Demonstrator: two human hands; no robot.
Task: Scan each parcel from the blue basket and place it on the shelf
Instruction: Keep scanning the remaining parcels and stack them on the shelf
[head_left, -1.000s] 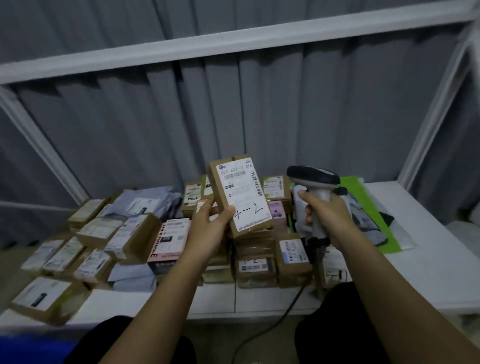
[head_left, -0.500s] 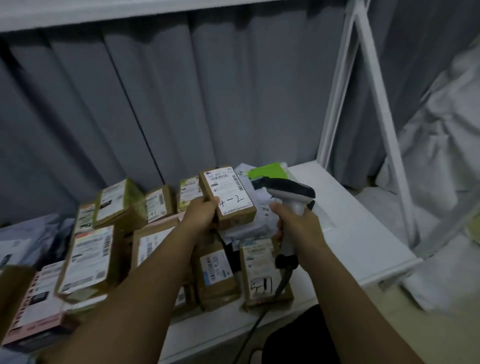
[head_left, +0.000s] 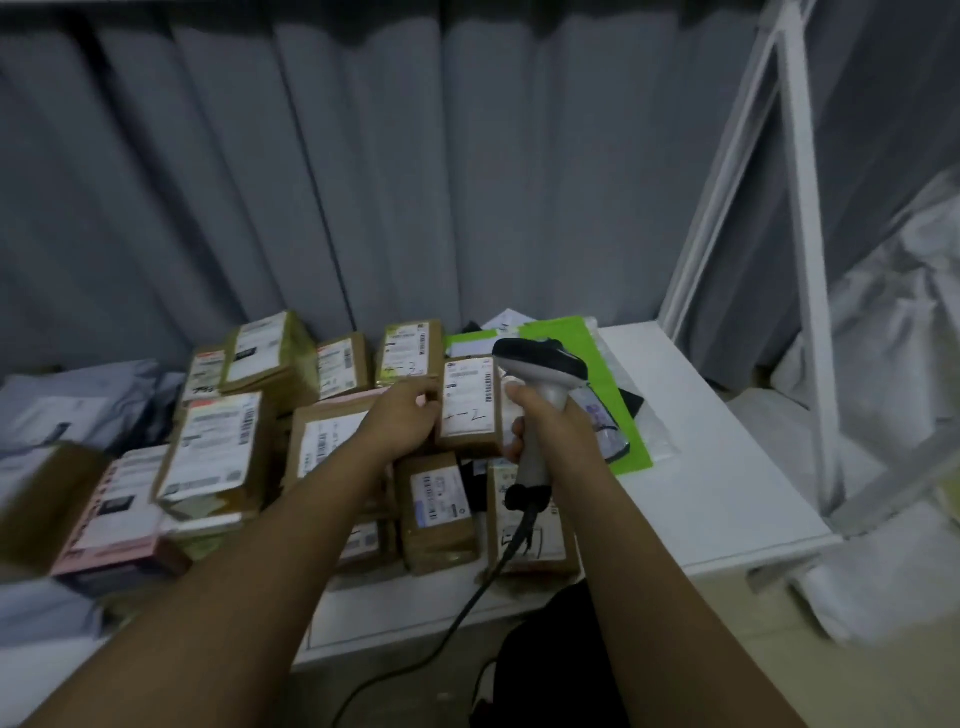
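Dim room, kinda murky light. Grey pleated curtain (head_left: 363, 182) across the whole back. White metal frame (head_left: 800, 218) with a slanted brace standing on the right. Crumpled whitish plastic sheeting (head_left: 893, 364) bunched up past it. Pale floor (head_left: 727, 675) down at the bottom right.

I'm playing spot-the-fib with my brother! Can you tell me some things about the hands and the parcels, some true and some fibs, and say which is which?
1. The left hand holds a brown parcel with a white label. True.
2. The right hand is empty. False: it grips a scanner.
3. The scanner has a black cable hanging from its handle. True.
4. The held parcel lies flat on the bare white shelf. False: it is held up over other parcels.
5. A green envelope lies behind the scanner. True.
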